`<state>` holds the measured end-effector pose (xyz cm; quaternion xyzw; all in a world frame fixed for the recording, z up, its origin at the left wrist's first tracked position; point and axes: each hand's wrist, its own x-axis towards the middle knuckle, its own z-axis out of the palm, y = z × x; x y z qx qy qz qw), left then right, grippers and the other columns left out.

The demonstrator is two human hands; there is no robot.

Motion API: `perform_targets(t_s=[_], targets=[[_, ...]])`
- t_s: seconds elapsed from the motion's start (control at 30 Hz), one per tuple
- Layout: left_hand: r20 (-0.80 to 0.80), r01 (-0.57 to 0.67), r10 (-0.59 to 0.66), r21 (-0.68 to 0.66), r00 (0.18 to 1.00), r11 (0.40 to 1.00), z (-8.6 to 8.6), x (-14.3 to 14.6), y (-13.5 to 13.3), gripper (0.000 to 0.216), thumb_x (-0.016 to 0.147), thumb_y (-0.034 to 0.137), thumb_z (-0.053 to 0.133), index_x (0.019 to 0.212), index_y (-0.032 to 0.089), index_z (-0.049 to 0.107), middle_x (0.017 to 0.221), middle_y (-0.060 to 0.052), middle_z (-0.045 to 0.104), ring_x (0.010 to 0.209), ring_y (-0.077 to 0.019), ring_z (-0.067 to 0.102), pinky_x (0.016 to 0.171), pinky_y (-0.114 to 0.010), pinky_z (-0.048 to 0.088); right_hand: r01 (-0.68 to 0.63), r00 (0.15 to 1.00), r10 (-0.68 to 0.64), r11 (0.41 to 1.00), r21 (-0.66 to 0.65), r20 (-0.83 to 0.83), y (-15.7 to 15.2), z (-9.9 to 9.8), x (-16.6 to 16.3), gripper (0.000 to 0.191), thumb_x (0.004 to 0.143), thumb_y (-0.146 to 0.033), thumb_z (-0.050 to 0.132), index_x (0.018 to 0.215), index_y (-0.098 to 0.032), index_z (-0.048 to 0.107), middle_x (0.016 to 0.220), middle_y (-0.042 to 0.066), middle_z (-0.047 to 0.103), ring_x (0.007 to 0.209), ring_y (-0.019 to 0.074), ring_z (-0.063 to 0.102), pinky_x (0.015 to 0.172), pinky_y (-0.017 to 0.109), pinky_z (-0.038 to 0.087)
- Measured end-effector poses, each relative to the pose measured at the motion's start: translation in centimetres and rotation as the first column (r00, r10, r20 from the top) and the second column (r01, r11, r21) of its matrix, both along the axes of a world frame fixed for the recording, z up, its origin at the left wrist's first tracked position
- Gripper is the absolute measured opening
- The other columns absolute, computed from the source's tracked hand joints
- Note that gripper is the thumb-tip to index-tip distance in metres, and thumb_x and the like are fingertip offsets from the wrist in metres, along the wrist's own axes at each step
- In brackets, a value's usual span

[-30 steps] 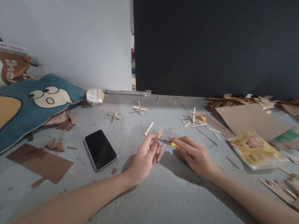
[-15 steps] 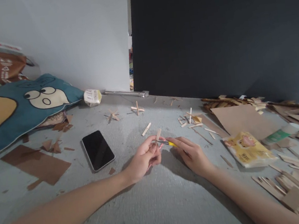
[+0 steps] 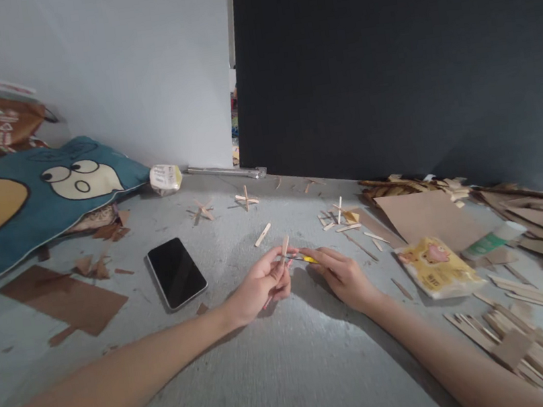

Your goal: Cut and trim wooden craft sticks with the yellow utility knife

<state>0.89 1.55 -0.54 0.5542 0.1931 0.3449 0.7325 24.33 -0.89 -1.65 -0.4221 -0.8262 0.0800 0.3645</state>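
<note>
My left hand (image 3: 261,286) pinches a small flat wooden stick (image 3: 285,245), which stands up from between the fingertips. A craft knife (image 3: 309,260) with a yellow handle is gripped in my right hand (image 3: 345,275). Its thin blade reaches left to the stick and appears to touch it low down, close to my left fingers. Just beyond my left hand, a separate short wooden stick (image 3: 263,234) lies on the grey table (image 3: 254,379). Crossed-stick pieces (image 3: 246,199) stand farther back.
A phone (image 3: 176,273) lies left of my hands, near brown cardboard (image 3: 64,299) and a blue cartoon pillow (image 3: 92,177). On the right are a yellow packet (image 3: 437,268), a green-and-white tube (image 3: 494,241) and piled wooden strips (image 3: 531,349). A black panel (image 3: 397,60) rises behind.
The view has shifted slightly, so things on the right appear farther left. Both hands keep hold of the stick and the craft knife, in nearly the same pose.
</note>
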Motion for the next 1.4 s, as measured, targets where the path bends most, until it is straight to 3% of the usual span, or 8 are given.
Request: perform_targets(t_s=[0.13,0.23,0.4,0.67,0.87,1.1,1.4], targets=[[0.009,-0.021,0.021,-0.038,1.000,0.999,-0.64,0.27,0.51,0.031,0.099,0.045,0.061,0.111,0.019,0.050,0.067,0.006,0.049,0.047,-0.0080,0.046,0.038,-0.021,0.023,0.077,0.995,-0.079,0.997,0.027,0.068,0.12,-0.43,0.47,0.040,0.108,-0.025,0.042,0.144,-0.025,0.058,0.103,0.008,0.075,0.090,0.0215,0.073,0.078,0.030,0.058],[-0.037,0.005,-0.006,-0.050,0.999,0.999,-0.67,0.34,0.80,0.033,0.098,0.050,0.060,0.096,0.018,0.051,0.067,0.003,0.054,0.047,-0.0089,0.051,0.034,-0.020,0.024,0.107,0.991,-0.112,0.992,0.066,0.075,0.10,-0.74,0.69,0.033,0.107,-0.026,0.044,0.136,-0.026,0.061,0.103,0.007,0.077,0.087,0.0220,0.074,0.075,0.030,0.058],[-0.029,-0.002,-0.001,-0.092,1.000,0.996,-0.36,0.36,0.87,0.035,0.097,0.050,0.062,0.085,0.019,0.050,0.061,0.007,0.047,0.046,-0.0069,0.046,0.036,-0.017,0.029,0.032,0.999,-0.038,0.990,0.140,0.036,0.37,-0.65,0.77,0.032,0.108,-0.022,0.043,0.132,-0.026,0.064,0.101,0.008,0.075,0.088,0.0207,0.072,0.078,0.030,0.058],[-0.110,-0.021,0.019,-0.022,0.994,1.000,-0.60,0.49,0.74,0.036,0.101,0.056,0.051,0.084,0.024,0.042,0.058,0.012,0.031,0.038,-0.0068,0.024,0.031,-0.017,0.026,0.002,1.000,-0.005,0.989,0.150,0.022,0.57,-0.75,0.71,0.036,0.108,-0.020,0.044,0.139,-0.026,0.061,0.101,0.008,0.072,0.088,0.0195,0.071,0.079,0.029,0.057],[-0.193,-0.005,0.005,0.002,0.981,1.000,-0.56,0.51,0.73,0.035,0.102,0.055,0.048,0.086,0.025,0.042,0.056,0.012,0.029,0.038,-0.0077,0.024,0.032,-0.017,0.022,0.003,0.997,-0.020,0.980,0.199,0.080,0.39,-0.68,0.63,0.040,0.107,-0.014,0.044,0.141,-0.027,0.059,0.103,0.008,0.072,0.087,0.0200,0.068,0.079,0.030,0.056],[-0.181,-0.036,0.042,0.033,0.983,0.999,0.13,0.25,0.46,0.042,0.104,0.060,0.042,0.082,0.025,0.038,0.050,0.011,0.033,0.038,-0.0083,0.023,0.033,-0.018,0.029,0.016,0.998,-0.026,0.983,0.184,0.050,0.55,-0.72,0.71,0.043,0.106,-0.013,0.043,0.143,-0.029,0.057,0.105,0.008,0.071,0.090,0.0205,0.069,0.081,0.030,0.055],[-0.263,-0.047,0.062,0.064,0.963,0.997,-0.06,0.38,0.37,0.035,0.103,0.054,0.044,0.088,0.023,0.044,0.057,0.012,0.023,0.041,-0.0083,0.024,0.035,-0.018,0.021,0.014,0.996,-0.029,0.985,0.169,0.086,0.35,-0.80,0.70,0.043,0.106,-0.013,0.042,0.142,-0.027,0.058,0.102,0.008,0.072,0.088,0.0209,0.069,0.080,0.031,0.055]])
